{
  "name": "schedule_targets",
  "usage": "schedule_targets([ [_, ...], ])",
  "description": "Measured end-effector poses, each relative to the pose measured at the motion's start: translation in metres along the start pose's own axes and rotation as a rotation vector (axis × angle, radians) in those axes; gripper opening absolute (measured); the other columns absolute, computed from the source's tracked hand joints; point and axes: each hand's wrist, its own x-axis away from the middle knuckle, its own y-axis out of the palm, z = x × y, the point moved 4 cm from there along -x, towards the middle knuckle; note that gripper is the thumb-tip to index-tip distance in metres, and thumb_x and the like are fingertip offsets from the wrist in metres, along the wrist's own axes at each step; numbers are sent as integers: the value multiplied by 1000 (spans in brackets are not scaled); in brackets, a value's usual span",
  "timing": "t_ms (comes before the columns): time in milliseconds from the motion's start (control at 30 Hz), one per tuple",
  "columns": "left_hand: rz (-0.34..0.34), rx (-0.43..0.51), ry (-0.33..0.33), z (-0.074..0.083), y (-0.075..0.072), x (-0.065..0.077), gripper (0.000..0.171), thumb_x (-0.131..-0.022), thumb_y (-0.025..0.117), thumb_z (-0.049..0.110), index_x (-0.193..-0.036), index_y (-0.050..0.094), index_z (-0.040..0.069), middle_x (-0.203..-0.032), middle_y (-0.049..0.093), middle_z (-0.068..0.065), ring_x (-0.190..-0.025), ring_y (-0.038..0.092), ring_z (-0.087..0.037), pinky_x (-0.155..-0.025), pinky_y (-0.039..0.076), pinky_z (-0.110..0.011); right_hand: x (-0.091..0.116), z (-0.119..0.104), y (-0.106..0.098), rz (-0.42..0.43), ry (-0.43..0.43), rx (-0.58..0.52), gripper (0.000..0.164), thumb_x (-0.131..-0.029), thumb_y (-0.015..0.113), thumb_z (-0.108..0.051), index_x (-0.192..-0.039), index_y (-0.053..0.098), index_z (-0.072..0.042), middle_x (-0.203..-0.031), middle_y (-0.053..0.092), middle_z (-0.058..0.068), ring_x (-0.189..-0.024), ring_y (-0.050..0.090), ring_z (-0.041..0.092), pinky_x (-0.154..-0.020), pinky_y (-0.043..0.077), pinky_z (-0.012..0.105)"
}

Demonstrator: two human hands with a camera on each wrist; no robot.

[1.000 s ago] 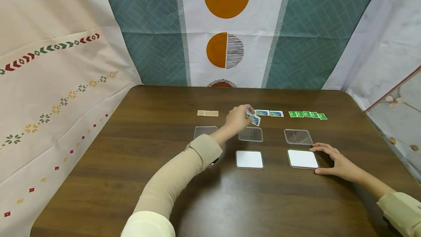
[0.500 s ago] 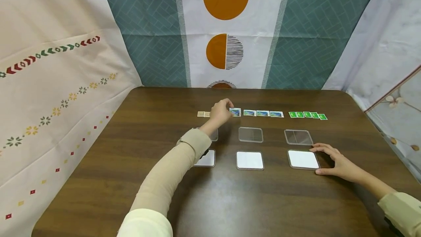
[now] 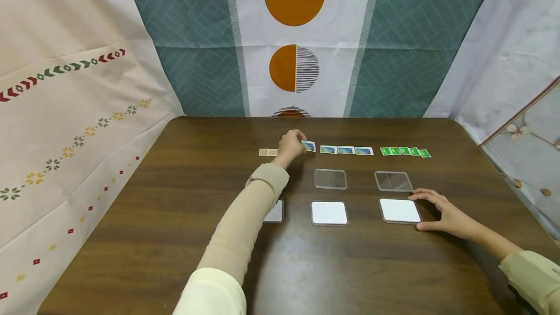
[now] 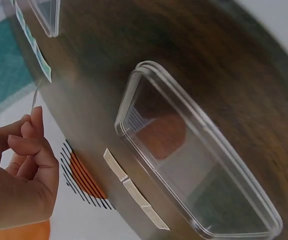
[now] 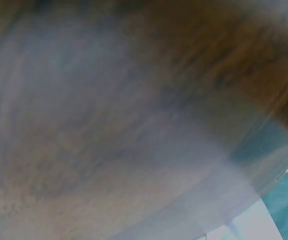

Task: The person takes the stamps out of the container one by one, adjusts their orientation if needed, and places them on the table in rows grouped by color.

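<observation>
My left hand (image 3: 290, 146) pinches a small blue picture stamp (image 3: 309, 146) by its left edge at the back of the table. In the left wrist view this stamp (image 4: 34, 97) shows nearly edge-on between thumb and fingertips. To its right lie three similar blue stamps (image 3: 346, 150) in a row. Tan stamps (image 4: 134, 192) lie flat beside a clear plastic tray (image 4: 204, 172); in the head view the hand and arm partly cover them. My right hand (image 3: 450, 218) rests on the table, fingers and thumb spread at the right edge of a clear case with a white insert (image 3: 400, 210).
Several green stamps (image 3: 404, 151) line the back right. Clear trays (image 3: 330, 179) stand behind white-filled cases (image 3: 329, 213); another white-filled case (image 3: 274, 212) is partly behind my left sleeve. Patterned cloths (image 3: 192, 81) hang round the brown table (image 3: 131, 237).
My left hand has moved left with the pinched blue stamp, away from the blue row toward the tan stamps. The right hand has stayed by its case.
</observation>
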Motion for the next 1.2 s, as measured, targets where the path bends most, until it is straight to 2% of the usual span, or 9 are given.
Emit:
schedule_targets([
  [233, 17, -56, -54, 5, 5, -12, 24, -79, 71, 8, -101, 65, 16, -103, 68, -5, -90, 64, -26, -61, 44, -32, -2, 1, 0, 6, 4, -6, 64, -64, 82, -5, -121, 53, -7, -133, 36, -15, -118, 17, -16, -83, 24, 56],
  [467, -21, -150, -109, 0, 8, -21, 22, -79, 69, 6, -99, 65, 15, -109, 67, -5, -99, 63, -27, -74, 50, -37, -4, 3, 2, 3, -8, -30, 64, -63, 83, -4, -119, 53, -7, -132, 34, -21, -119, 17, -16, -82, 22, 60],
  [667, 1, -250, -63, 0, 14, -24, 18, -80, 65, 9, -96, 69, 16, -107, 69, -3, -100, 65, -25, -79, 53, -39, -2, 2, 1, 13, -6, 5, 64, -63, 83, -5, -120, 53, -8, -132, 37, -17, -119, 19, -15, -85, 22, 49],
  [867, 7, -279, -44, 1, 21, -25, 17, -83, 62, 10, -98, 68, 16, -108, 69, -3, -99, 66, -25, -79, 53, -39, -1, 1, 2, 0, 15, -14, 63, -66, 82, -7, -121, 52, -7, -133, 39, -9, -118, 16, -16, -83, 23, 59],
  [1033, -15, -296, -35, 1, 25, -25, 19, -84, 60, 9, -100, 68, 16, -110, 69, -3, -100, 65, -25, -79, 53, -39, 0, 2, 1, 0, 37, -6, 62, -67, 82, -7, -121, 53, -7, -132, 41, 1, -118, 20, -10, -83, 24, 56],
  [1200, -22, -306, -29, 2, 27, -26, 18, -84, 59, 9, -99, 68, 16, -110, 69, -3, -101, 65, -25, -80, 52, -39, 1, 2, 0, -3, 42, -7, 62, -67, 82, -7, -122, 53, -8, -133, 39, -8, -117, 20, -7, -82, 25, 57],
])
